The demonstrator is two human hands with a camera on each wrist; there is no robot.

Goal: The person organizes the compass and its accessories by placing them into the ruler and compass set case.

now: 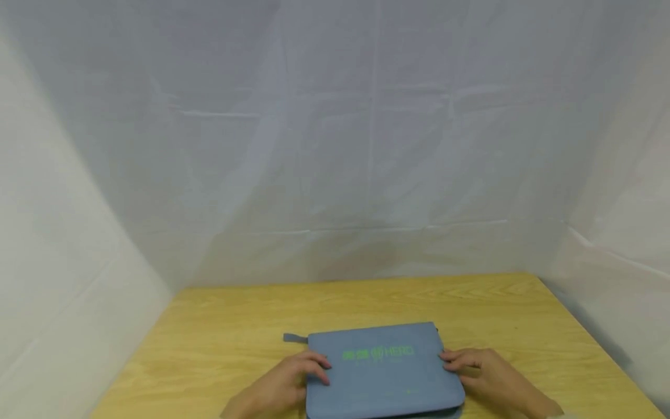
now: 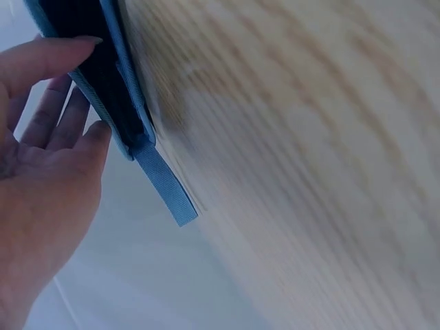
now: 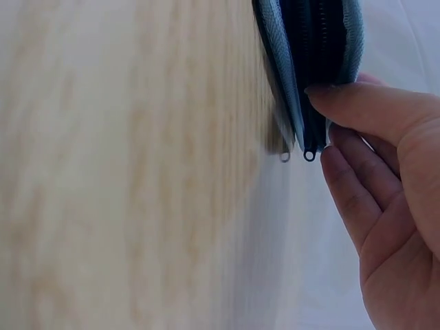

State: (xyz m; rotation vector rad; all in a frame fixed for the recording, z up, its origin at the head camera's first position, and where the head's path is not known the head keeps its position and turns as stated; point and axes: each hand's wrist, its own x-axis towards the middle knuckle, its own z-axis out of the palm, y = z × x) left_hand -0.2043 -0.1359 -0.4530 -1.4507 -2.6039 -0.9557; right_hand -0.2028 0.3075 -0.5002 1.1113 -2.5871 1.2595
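A blue-grey zip case [image 1: 382, 378] with green HERO lettering lies flat near the table's front. My left hand [image 1: 288, 379] pinches its left edge, fingertips on the cover. In the left wrist view the thumb reaches into the parted side, and a fabric pull tab [image 2: 167, 185] sticks out from the far corner. At the right edge my right hand [image 1: 484, 372] pinches the cover too, its thumb in the gap. The right wrist view shows zip teeth [image 3: 323, 24] inside the gap and a small dark zip pull [image 3: 309, 156] at the end. The case's inside is mostly dark.
The yellow wood-grain table [image 1: 235, 326] spreads around the case. A whitish sheet [image 1: 335, 145] hangs behind the table, and pale sheets stand on its left and right sides.
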